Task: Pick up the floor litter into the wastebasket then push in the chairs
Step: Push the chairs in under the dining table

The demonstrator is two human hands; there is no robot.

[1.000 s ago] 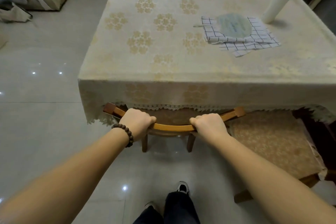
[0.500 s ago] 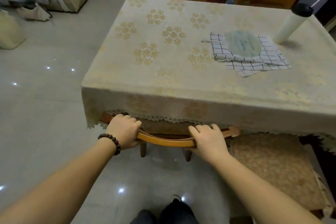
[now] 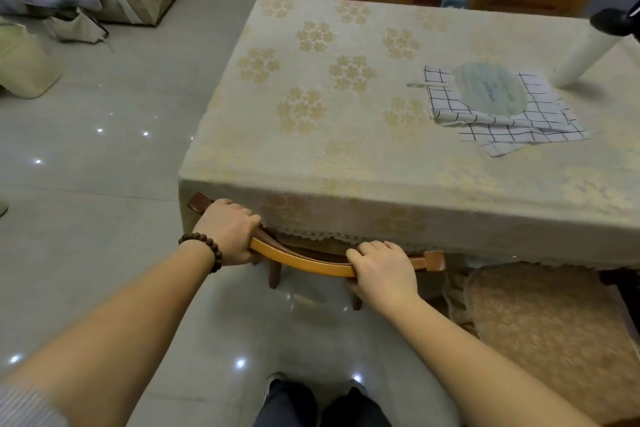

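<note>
Your left hand [image 3: 230,232] and right hand [image 3: 381,270] are each wrapped around the curved top rail of a wooden chair [image 3: 311,262] at the near edge of the table [image 3: 346,156]. The fingers curl over the rail and the hands sit well apart, a spread that likely lets you drive the chair in straight rather than let it swing.

The chair's seat is already hidden under the lace-edged tablecloth [image 3: 381,218]. Only the back rail and two legs show on the near side, so this chair looks all but pushed home.

A second chair [image 3: 540,333], its seat under a patterned cushion cover, stands just to the right with the seat showing clear of the table and probably awaits the same treatment.

Two more chair backs stand at the table's far side. No wastebasket can be identified with certainty, and no litter shows on the tiled floor [image 3: 104,218] nearby.
</note>
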